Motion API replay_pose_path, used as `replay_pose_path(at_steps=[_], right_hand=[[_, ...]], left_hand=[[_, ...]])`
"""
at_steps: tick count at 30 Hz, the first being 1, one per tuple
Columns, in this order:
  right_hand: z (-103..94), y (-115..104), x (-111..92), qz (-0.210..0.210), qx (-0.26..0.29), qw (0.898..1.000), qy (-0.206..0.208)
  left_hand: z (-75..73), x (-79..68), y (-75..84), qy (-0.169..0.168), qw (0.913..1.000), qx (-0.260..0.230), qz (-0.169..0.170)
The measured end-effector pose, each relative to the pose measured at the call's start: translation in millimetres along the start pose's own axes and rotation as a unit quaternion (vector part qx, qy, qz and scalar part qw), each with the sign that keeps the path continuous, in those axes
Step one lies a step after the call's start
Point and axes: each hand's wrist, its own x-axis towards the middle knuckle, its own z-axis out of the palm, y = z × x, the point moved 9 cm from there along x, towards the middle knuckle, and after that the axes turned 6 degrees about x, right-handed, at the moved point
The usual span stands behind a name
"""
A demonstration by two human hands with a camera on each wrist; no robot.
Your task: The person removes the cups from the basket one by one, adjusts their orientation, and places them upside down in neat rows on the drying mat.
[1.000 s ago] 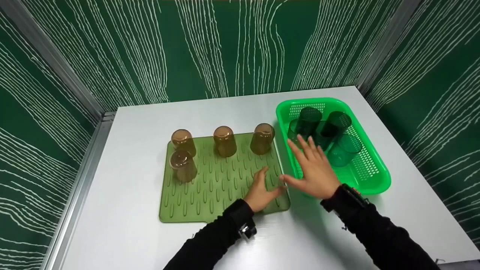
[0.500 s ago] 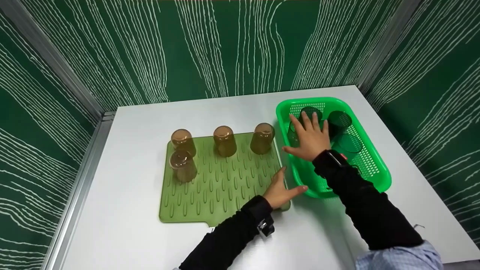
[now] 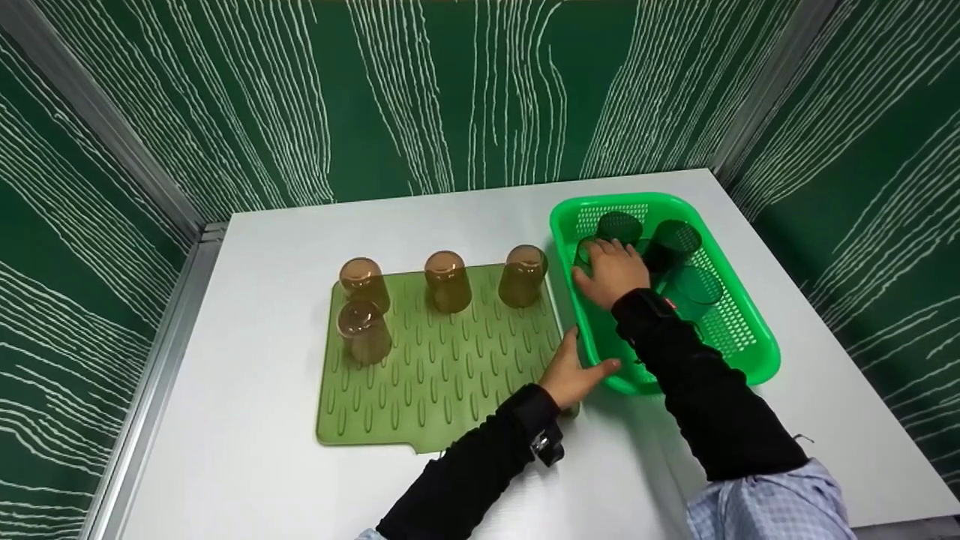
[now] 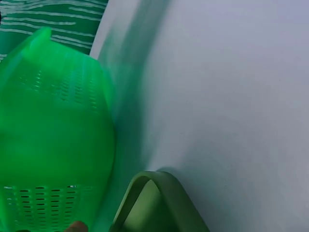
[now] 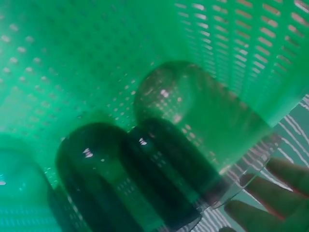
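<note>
Holding dark and green tumblers (image 3: 676, 241), the green basket (image 3: 766, 358) stands on the bench (image 3: 232, 420) beside the olive mat (image 3: 442, 390), where four brown tumblers (image 3: 448, 285) rest upside down. My right grip (image 3: 616, 274) is inside the basket, fingers bent near the rim of a pale tumbler (image 5: 205, 108); whether it holds it, I cannot tell. My left grip (image 3: 570, 376) is spread, thumb and forefinger apart, at the basket's near-left corner.

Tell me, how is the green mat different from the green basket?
The mat is flat with raised ridges; the basket is deep with perforated walls. The mat is a dull olive green, while the basket is vivid green. The mat bears four brown-tinted glasses; the basket holds dark and teal-tinted glasses. Both rest on the white table.
</note>
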Motion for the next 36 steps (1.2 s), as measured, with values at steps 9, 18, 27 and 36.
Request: replay_pose_path(at_steps=[9, 18, 27, 36], right_hand=[[10.8, 0, 1, -0.036, -0.069, 0.996, -0.034], [12.6, -1, 1, -0.041, -0.058, 0.996, -0.060], [6.9, 0, -4, -0.040, -0.020, 0.993, -0.106], [-20.3, -7, -11, -0.043, 0.052, 0.991, -0.113]], left_hand=[[5.1, 0.5, 0.1, -0.015, 0.9997, -0.016, 0.008], [5.7, 0.4, 1.6, -0.015, 0.9996, -0.018, 0.016], [5.6, 2.1, 2.4, -0.002, 0.9996, -0.017, 0.021], [5.4, 1.4, 2.9, 0.009, 0.9997, -0.015, 0.020]])
